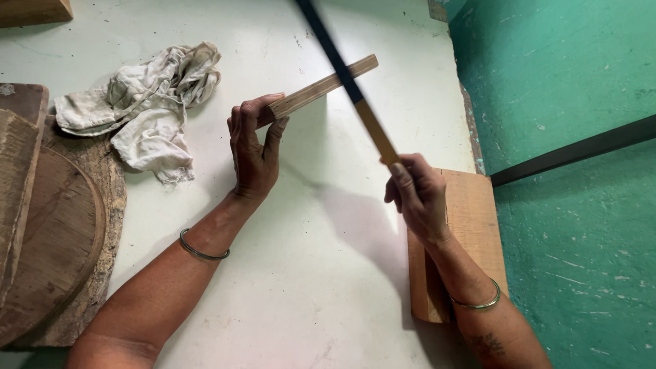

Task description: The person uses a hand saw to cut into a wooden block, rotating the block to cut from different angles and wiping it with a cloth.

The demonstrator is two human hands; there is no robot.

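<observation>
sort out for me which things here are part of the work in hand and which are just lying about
In use:
- thin wooden strip, gripped on edge by the left hand
- long dark and tan stick, held by the right hand, crossing the strip

Lying about:
- crumpled white rag
- wooden block at the table edge
- round wooden boards stacked on the left

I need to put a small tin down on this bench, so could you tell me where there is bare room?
The white table is bare between the two forearms, from below the left hand toward the near edge. Another bare stretch lies along the far edge, above the crumpled rag. The left side is crowded with round wooden boards; a wood block fills the right edge under the right hand.
</observation>
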